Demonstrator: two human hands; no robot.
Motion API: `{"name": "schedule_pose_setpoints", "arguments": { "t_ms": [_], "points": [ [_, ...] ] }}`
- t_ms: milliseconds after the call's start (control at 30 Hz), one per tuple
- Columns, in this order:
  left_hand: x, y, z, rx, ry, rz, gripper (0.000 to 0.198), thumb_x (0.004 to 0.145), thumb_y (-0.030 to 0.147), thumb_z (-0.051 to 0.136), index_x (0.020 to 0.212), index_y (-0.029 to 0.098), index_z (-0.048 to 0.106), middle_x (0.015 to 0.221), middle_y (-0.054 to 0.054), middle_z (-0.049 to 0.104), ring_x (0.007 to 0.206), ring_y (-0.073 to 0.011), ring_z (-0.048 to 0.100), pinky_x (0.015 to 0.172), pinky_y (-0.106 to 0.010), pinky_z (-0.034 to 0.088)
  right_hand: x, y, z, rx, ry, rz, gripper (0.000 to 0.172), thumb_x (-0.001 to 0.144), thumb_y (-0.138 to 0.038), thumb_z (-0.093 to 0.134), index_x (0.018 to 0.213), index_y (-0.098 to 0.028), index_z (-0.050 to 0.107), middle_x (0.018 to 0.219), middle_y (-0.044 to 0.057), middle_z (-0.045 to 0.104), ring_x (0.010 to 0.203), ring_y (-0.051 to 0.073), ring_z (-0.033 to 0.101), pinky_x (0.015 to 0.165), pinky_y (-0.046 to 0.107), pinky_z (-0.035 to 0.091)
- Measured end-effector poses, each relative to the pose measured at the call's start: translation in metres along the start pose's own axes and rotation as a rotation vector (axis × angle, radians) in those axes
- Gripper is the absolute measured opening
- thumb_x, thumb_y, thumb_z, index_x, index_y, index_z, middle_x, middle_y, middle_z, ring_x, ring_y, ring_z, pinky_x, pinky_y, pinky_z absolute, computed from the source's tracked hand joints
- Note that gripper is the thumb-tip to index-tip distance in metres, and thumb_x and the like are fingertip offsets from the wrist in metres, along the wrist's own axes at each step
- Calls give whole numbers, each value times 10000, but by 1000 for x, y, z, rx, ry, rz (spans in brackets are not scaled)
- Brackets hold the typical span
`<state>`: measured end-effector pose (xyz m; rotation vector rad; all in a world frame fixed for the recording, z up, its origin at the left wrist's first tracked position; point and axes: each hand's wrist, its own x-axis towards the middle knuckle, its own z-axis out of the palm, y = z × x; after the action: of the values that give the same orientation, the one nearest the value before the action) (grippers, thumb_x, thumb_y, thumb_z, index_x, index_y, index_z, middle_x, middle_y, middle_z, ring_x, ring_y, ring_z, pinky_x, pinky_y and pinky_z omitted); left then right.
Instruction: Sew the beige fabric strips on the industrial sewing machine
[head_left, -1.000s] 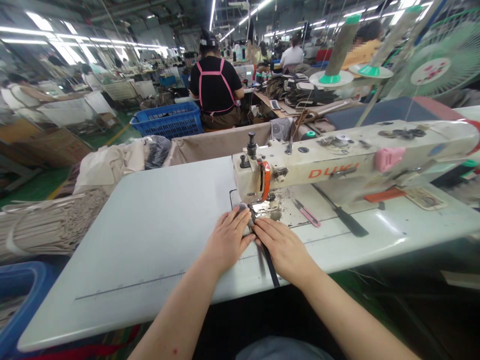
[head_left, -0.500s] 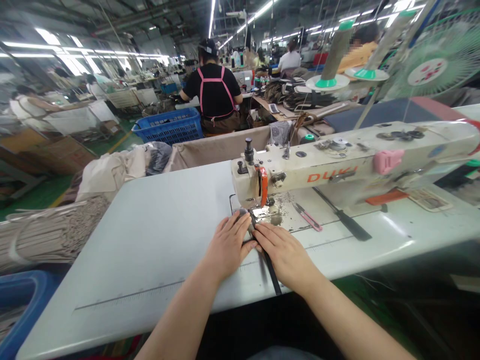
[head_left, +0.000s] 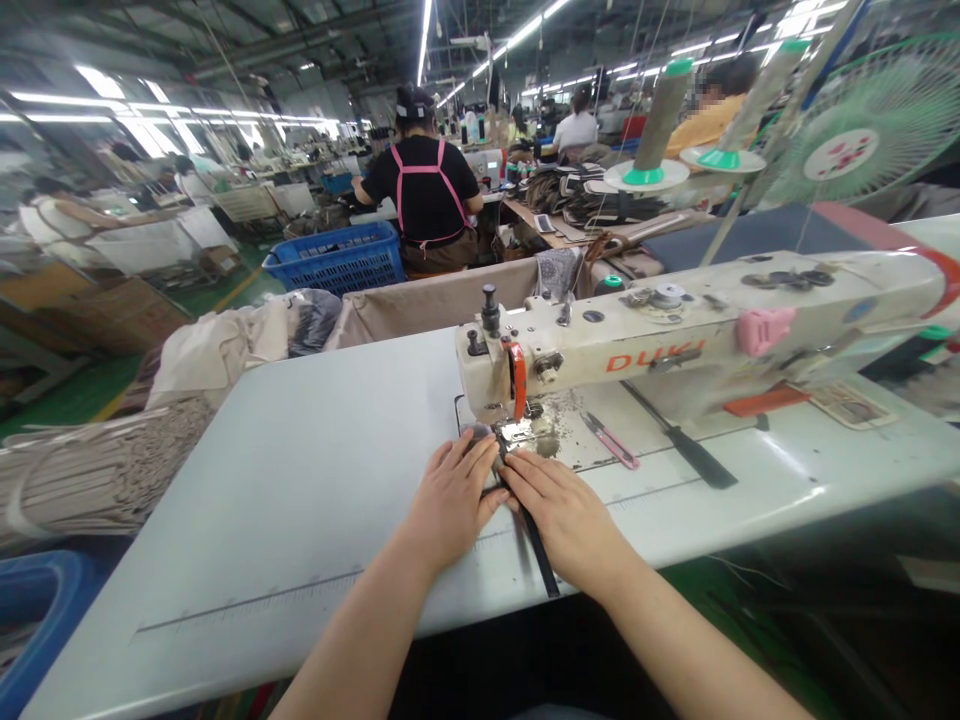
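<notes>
A narrow black strap [head_left: 538,549] runs from the table's near edge up to the needle of a cream sewing machine [head_left: 675,340]. My left hand [head_left: 450,497] lies flat on the white table [head_left: 300,480] just left of the strap, fingers stretched toward the presser foot. To the strap's right, my right hand [head_left: 562,515] also rests flat, its fingertips pressing the strap close to the needle. The two hands nearly touch at the fingertips.
Pink-handled snips [head_left: 609,442] and a black-handled tool [head_left: 686,445] lie on the machine bed. A bundle of beige strips [head_left: 97,465] sits at the left, blue bins [head_left: 337,255] beyond. A person in a black top with pink straps works ahead. Thread cones and a fan stand at right.
Both hands stay flat by the needle with the strap between them; only the view has shifted slightly.
</notes>
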<state>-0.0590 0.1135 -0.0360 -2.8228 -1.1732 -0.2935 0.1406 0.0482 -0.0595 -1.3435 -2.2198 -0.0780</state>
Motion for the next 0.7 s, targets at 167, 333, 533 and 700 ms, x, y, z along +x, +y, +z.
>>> {"name": "schedule_pose_setpoints", "arguments": {
  "t_ms": [167, 333, 533, 700],
  "points": [
    [1, -2, 2, 8, -10, 4, 583, 1030, 444, 495, 1535, 162, 434, 1603, -100, 471, 1528, -303, 342, 1224, -517, 333, 0, 0, 0, 3, -14, 13, 439, 1058, -212, 441, 1474, -135, 558, 1550, 122, 524, 1444, 272, 485, 1180, 473, 460],
    [0, -2, 2, 20, -4, 2, 585, 1032, 450, 488, 1539, 165, 431, 1610, -96, 461, 1528, -298, 342, 1224, -515, 333, 0, 2, 1, 4, -5, 6, 450, 1041, -188, 463, 1478, -129, 554, 1553, 131, 518, 1449, 267, 480, 1187, 473, 453],
    [0, -4, 3, 13, 5, 10, 599, 1034, 465, 470, 1555, 175, 413, 1610, -99, 461, 1533, -281, 336, 1227, -505, 333, 1, 1, 1, 9, -6, 12, 448, 1038, -186, 467, 1473, -135, 562, 1546, 124, 527, 1447, 264, 483, 1184, 471, 458],
    [0, -7, 5, 7, 18, 9, 614, 1036, 486, 460, 1569, 187, 392, 1619, -96, 448, 1534, -266, 333, 1234, -494, 327, 2, 1, 1, 11, -13, 24, 456, 1027, -170, 481, 1476, -145, 560, 1556, 127, 514, 1449, 268, 481, 1182, 477, 460]
  ]
}}
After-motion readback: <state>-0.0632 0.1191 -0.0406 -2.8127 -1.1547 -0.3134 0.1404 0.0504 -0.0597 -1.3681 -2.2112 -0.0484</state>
